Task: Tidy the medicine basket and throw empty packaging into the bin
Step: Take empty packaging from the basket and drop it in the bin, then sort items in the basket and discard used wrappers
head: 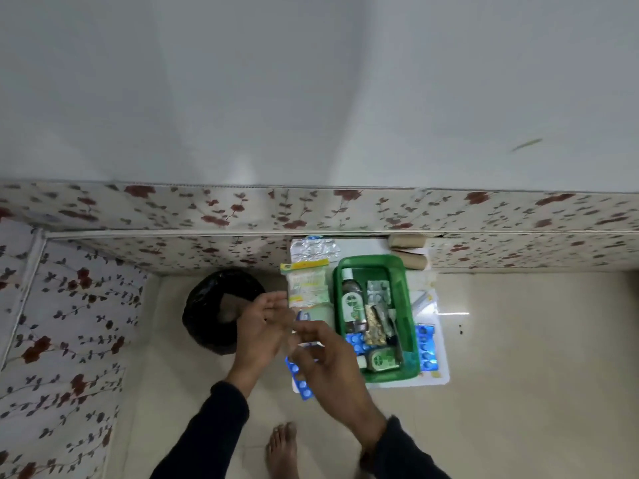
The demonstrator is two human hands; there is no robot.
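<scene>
A white sheet (439, 376) is lying on the tiled floor against the flowered bed base, and a green basket (406, 292) is sitting on it with its long axis running away from the person. Inside the basket a dark bottle (352, 302) is lying along that same axis, with silver pill strips (378, 292) beside it and a small green tub (380, 359) at the near end. To the left of the sheet, on bare floor, a bin lined with a black bag (207, 305) is standing open. A pale green packet (307, 283) is lying just left of the basket, and blue pill strips (301, 378) are showing under the hands and at the basket's right side. The left hand (259, 326) is hovering between bin and basket, its fingers loosely spread, and it is the nearer one to the bin. The right hand (328, 357) is crossing over the blue strips, fingers curled together; whether they are pinching something small and clear, I cannot tell, as the hands are blurred. Anything bound for the bin is probably going leftward from the fingers, past the left hand.
</scene>
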